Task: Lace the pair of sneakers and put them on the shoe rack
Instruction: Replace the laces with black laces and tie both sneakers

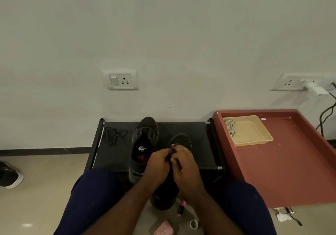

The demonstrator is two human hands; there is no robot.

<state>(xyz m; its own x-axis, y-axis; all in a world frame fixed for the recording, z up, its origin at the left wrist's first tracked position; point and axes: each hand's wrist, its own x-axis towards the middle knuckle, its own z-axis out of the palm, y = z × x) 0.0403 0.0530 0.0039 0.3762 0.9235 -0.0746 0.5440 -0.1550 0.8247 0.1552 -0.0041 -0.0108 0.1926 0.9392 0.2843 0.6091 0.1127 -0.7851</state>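
A red desk (291, 162) stands at the right, touching the black shoe rack (116, 156) set against the wall. On the desk's far left corner lies a beige tray (254, 133) with grey cords (230, 127) in it.

Two dark sneakers are on the rack's top. The left sneaker (144, 136) lies lengthwise, toe to the wall. The right sneaker (181, 139) is just beside it, its heel end hanging past the front edge between the person's knees.

Over that shoe the left hand (156, 164) and right hand (185, 164) meet, fingers curled, both pinching something thin and dark. It is probably the lace, though blur hides it.

A loose black lace (113, 134) lies bunched at the rack's far left. A pink marker (181, 207) lies on the floor.
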